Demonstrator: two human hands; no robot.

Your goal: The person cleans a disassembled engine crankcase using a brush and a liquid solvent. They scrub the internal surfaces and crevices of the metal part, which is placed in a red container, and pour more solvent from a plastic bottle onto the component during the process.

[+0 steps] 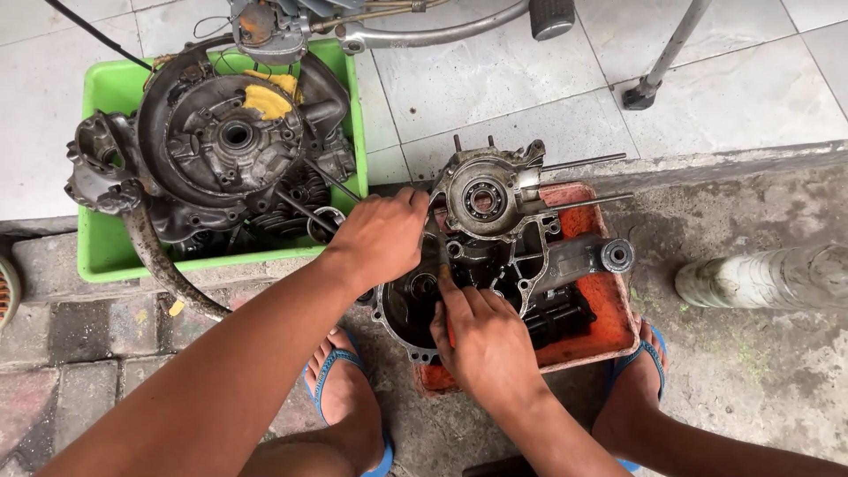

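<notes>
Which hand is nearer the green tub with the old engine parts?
Left. The left hand rests on the crankcase edge, right beside the green tub. The right hand sits lower on the crankcase over the orange tray, farther away.

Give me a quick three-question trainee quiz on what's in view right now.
1. True or false: the engine crankcase sits in the green tub.
2. Which hand grips the crankcase's left edge: A left, B right?
3. What colour is the tray under the crankcase?

Key: 1 false, it sits in the orange tray; the green tub holds other engine parts. 2 A; the right hand touches its lower front. 3 orange.
</notes>
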